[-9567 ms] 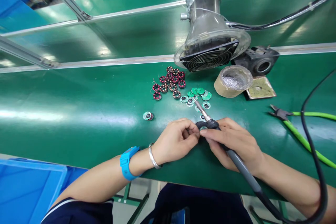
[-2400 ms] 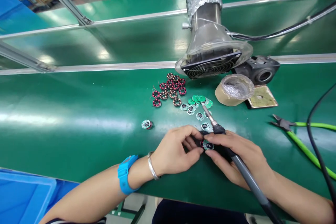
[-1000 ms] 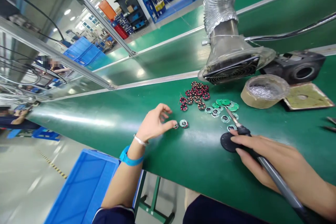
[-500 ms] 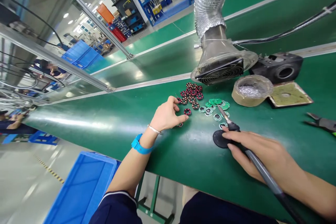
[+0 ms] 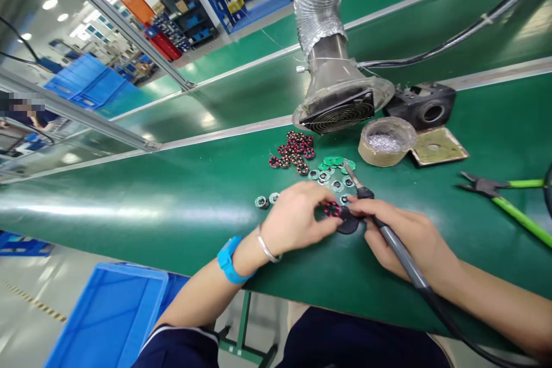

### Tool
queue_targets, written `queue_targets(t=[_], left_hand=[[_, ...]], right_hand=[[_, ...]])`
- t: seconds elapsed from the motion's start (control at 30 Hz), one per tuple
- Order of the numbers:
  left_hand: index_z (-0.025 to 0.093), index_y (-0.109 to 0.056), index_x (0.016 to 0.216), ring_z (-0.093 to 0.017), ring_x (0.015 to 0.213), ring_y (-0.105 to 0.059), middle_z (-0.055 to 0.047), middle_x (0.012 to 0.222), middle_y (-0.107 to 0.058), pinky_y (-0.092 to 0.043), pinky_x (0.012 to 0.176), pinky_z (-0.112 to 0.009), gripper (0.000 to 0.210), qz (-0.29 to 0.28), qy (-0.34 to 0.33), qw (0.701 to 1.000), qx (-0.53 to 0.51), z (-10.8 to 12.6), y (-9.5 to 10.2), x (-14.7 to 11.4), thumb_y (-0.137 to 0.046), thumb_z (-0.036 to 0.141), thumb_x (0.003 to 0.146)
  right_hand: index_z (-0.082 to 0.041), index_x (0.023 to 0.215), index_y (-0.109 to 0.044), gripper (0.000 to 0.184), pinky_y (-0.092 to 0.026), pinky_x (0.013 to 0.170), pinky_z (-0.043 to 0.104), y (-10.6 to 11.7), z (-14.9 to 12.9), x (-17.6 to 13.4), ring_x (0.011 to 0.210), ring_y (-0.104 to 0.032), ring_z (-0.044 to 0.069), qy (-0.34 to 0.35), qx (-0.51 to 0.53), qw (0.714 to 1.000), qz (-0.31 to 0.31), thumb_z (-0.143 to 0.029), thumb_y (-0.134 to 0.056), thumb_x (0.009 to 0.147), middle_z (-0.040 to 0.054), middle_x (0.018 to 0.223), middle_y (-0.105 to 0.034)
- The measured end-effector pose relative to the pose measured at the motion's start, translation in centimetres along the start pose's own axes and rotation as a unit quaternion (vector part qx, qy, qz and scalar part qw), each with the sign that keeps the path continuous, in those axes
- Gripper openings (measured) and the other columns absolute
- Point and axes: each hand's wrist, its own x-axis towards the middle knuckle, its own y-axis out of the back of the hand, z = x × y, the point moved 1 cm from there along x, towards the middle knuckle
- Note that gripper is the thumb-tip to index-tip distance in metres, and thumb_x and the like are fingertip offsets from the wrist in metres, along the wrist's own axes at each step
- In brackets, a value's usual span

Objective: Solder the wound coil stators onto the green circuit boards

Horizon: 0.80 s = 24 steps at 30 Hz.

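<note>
My left hand (image 5: pixel 297 215) pinches a small red-and-black wound motor stator (image 5: pixel 332 209) between thumb and fingers, at the edge of a black round disc (image 5: pixel 348 224). In my right hand (image 5: pixel 414 236) is a soldering iron (image 5: pixel 403 253), its tip pointing up and away over small round green circuit boards (image 5: pixel 333 161). The right fingertips are close to the disc and to one board. Behind my left hand lies a pile of similar stators (image 5: pixel 297 146). Two board-topped pieces (image 5: pixel 261 202) rest left of that hand.
A fume extractor hood (image 5: pixel 340 106) hangs over the green bench (image 5: pixel 194 201). To the right stand a round tub of metal shavings (image 5: pixel 379 152), a black iron holder (image 5: pixel 425 106), a sponge tray (image 5: pixel 440 146) and green-handled cutters (image 5: pixel 495 187). A blue crate (image 5: pixel 107 310) sits below left.
My left hand has moved right to the black disc, now holding a stator. Two board-topped pieces that it hid show at its left. My right hand keeps the soldering iron; the view has shifted.
</note>
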Motion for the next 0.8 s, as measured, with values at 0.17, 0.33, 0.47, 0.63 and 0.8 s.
queue_targets(t=[0.17,0.33,0.47,0.63,0.8], left_hand=[[0.014,-0.066,0.087,-0.018,0.072,-0.060,-0.003,0.078,-0.064,-0.050,0.068,-0.029,0.020,0.033,-0.023,0.999,0.007,2.0,-3.2,-0.6,-0.074,0.026,0.072],[0.013,-0.062,0.089,-0.018,0.073,-0.059,-0.005,0.079,-0.064,-0.052,0.068,-0.031,0.029,0.067,-0.049,0.996,-0.011,1.0,-3.4,-1.3,-0.074,0.036,0.076],[0.014,-0.059,0.110,-0.017,0.088,-0.061,-0.008,0.098,-0.065,-0.054,0.077,-0.029,0.038,0.013,-0.163,0.983,-0.080,-0.4,-2.2,-0.7,-0.072,0.033,0.080],[0.018,-0.064,0.097,-0.015,0.086,-0.064,-0.004,0.089,-0.070,-0.052,0.082,-0.029,0.015,0.011,-0.304,0.944,-0.127,-1.6,-2.3,0.4,-0.056,0.010,0.088],[0.017,-0.066,0.093,-0.014,0.079,-0.063,-0.004,0.083,-0.070,-0.052,0.073,-0.029,0.025,0.047,-0.329,0.937,-0.111,-1.9,-1.9,-0.3,-0.049,0.001,0.085]], right_hand=[[-0.021,0.114,-0.054,0.044,-0.057,0.075,0.018,0.2,-0.2,-0.2,0.076,-0.071,0.011,-0.021,0.010,1.000,-0.005,-0.003,-0.045,0.075,0.0023,0.101,-0.071],[-0.021,0.115,-0.053,0.041,-0.057,0.079,0.020,0.1,-0.1,-0.1,0.089,-0.070,0.013,-0.008,0.027,1.000,-0.002,-0.004,-0.045,0.078,0.0050,0.110,-0.070],[-0.020,0.113,-0.052,0.039,-0.057,0.077,0.020,-0.1,0.0,0.3,0.090,-0.070,0.013,-0.007,0.034,0.999,0.008,-0.003,-0.044,0.079,0.0056,0.109,-0.070],[-0.020,0.109,-0.053,0.035,-0.057,0.074,0.020,-0.3,0.1,0.6,0.085,-0.070,0.013,-0.003,0.022,1.000,0.015,-0.004,-0.044,0.080,0.0045,0.102,-0.071],[-0.020,0.114,-0.053,0.039,-0.056,0.081,0.021,-0.3,0.3,0.4,0.094,-0.069,0.013,0.004,0.016,1.000,0.018,-0.004,-0.046,0.079,0.0063,0.111,-0.069]])
